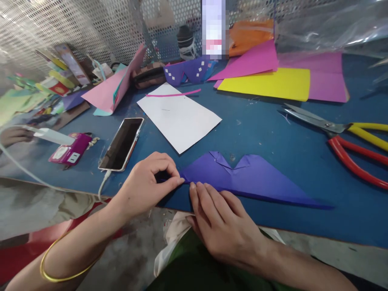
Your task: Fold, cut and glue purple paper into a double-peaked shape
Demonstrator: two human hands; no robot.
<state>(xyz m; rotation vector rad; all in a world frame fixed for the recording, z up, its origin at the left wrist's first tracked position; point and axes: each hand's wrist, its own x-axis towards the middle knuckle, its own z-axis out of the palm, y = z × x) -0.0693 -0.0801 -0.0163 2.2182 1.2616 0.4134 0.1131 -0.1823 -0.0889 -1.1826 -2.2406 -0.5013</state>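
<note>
**Lead:** 2 hands were on the purple folded paper (242,178) at this moment. It lay flat on the blue table (273,137), close to the near edge, long axis running left to right. Status?

**Tech:** Partway, by my read. You already had several folds in: 2 small flaps met at a notch in the top middle, and the piece tapered to a thin point on the right. Your left hand (148,182) was curled nearly closed, thumb and forefinger pinching the paper's left tip. Your right hand (224,226) lay palm down, fingers together and almost straight, fingertips pressing the lower edge just beside that pinch. It gripped nothing, only pressed.

**Lead:** What was left?

**Tech:** Left end looked unfinished; the crease there was being set. A finished purple glasses shape (190,70) with white squares stood at the back of the table, so I judged yours lacked the cut-outs and decoration. Could not tell whether the underside was folded.

**Lead:** Tools?

**Tech:** Scissors (339,129), 2 pairs overlapping, red and yellow handles, sat well apart on the right, untouched. White sheet (178,117) and phone (121,143) lay just behind your hands, clear of the fold.
</note>
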